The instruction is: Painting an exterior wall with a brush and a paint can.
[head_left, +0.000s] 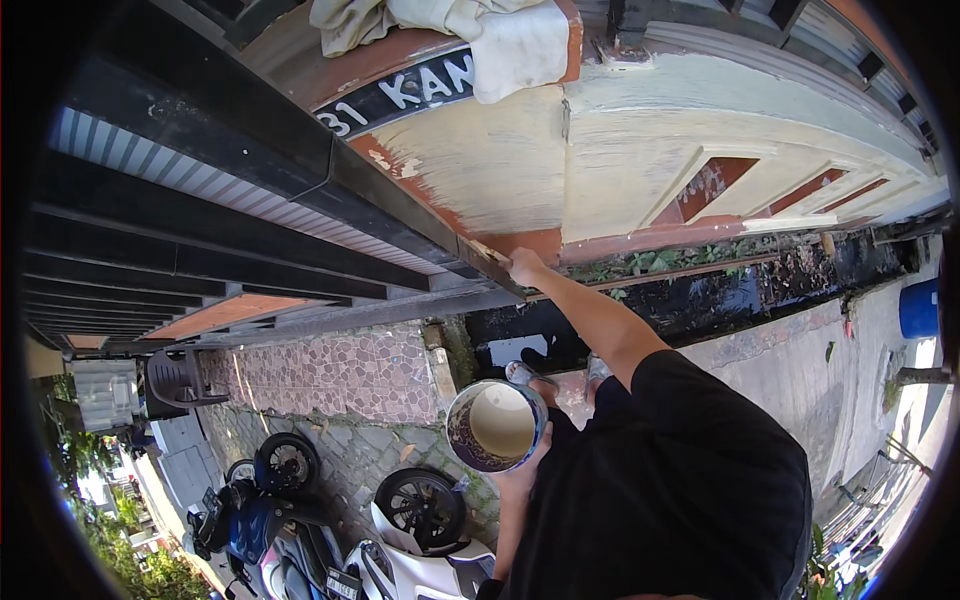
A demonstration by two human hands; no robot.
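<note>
My left hand (522, 476) is wrapped round the side of a paint can (460, 440), which holds cream-coloured paint (503, 422). Stretched out ahead, my right hand (525, 267) is closed on a paintbrush (488, 252), of which only a pale part shows; its bristles are hard to make out. The brush is at the lower edge of a wall pillar (510, 160), beside the end of a black metal gate (400, 220). Streaky cream paint covers much of the pillar, with reddish-brown patches along its left and bottom edges.
A drain with dark water (690, 295) runs below the wall, close to my sandalled feet (530, 378). Cloths (520, 50) drape over the pillar top. Two motorcycles (420, 575) stand behind at lower left, a plastic chair (180, 380) farther left. A blue barrel (919, 309) is far right.
</note>
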